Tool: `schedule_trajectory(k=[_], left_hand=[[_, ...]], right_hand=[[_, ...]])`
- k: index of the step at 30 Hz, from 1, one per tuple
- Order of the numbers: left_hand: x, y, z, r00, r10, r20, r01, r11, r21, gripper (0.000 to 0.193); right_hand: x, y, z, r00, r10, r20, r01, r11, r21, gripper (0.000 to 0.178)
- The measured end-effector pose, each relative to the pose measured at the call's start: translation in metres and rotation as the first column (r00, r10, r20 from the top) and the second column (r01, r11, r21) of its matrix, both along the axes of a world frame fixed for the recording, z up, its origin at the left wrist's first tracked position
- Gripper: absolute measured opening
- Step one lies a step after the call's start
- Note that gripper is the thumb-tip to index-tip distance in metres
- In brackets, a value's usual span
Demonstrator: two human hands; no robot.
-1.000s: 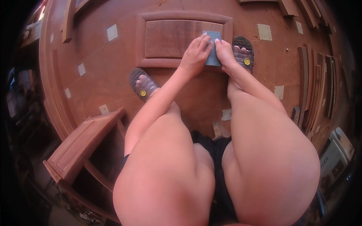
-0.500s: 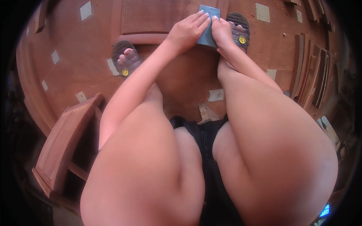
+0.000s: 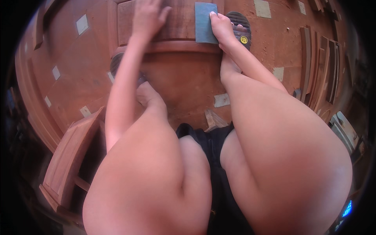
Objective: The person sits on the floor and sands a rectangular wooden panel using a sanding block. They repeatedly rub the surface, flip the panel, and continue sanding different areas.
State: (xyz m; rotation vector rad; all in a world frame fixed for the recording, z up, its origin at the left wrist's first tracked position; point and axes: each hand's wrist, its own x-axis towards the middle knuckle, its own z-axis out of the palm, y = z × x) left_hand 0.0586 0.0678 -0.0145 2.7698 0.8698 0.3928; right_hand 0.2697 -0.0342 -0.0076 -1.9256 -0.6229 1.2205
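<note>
My right hand is closed on the near right edge of a flat blue-grey sandpaper sheet, its thumb on top. The sheet lies over the right part of a reddish-brown wooden panel with a raised moulded border. My left hand, slightly blurred, is over the panel's left part, apart from the sheet. Its thumb sticks out from the fingers, whose tips run out at the top edge, and nothing shows in it.
My sandalled feet flank the panel, the right sandal beside my right hand. Wooden strips stand along the right. At lower left is a wooden drawer-like piece. Pale patches and a wood scrap dot the reddish floor.
My left hand has let go of the sandpaper sheet and moved left over the panel. My right hand keeps the sheet, which now sits a little farther left and higher in view.
</note>
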Motion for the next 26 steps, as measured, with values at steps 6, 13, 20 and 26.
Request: schedule_trajectory(k=[6, 13, 20, 26], left_hand=[[-0.064, 0.084, 0.022, 0.943, 0.153, -0.294, -0.168, 0.985, -0.025, 0.064], [-0.062, 0.064, 0.019, 0.869, 0.286, -0.404, -0.336, 0.94, -0.057, 0.057], [-0.077, 0.032, 0.01, 0.774, 0.479, -0.413, -0.452, 0.876, 0.168, 0.054], [-0.073, -0.001, -0.034, 0.74, 0.63, -0.235, -0.527, 0.761, 0.378, 0.055]], right_hand=[[0.001, 0.009, -0.016, 0.998, 0.021, 0.065, -0.023, 0.999, 0.028, 0.036], [0.01, 0.017, -0.019, 0.994, 0.076, 0.073, -0.081, 0.994, 0.069, 0.037], [-0.013, -0.006, -0.008, 0.908, 0.314, 0.277, -0.311, 0.949, -0.056, 0.041], [-0.016, -0.009, 0.013, 0.961, 0.277, -0.007, -0.275, 0.95, -0.147, 0.043]])
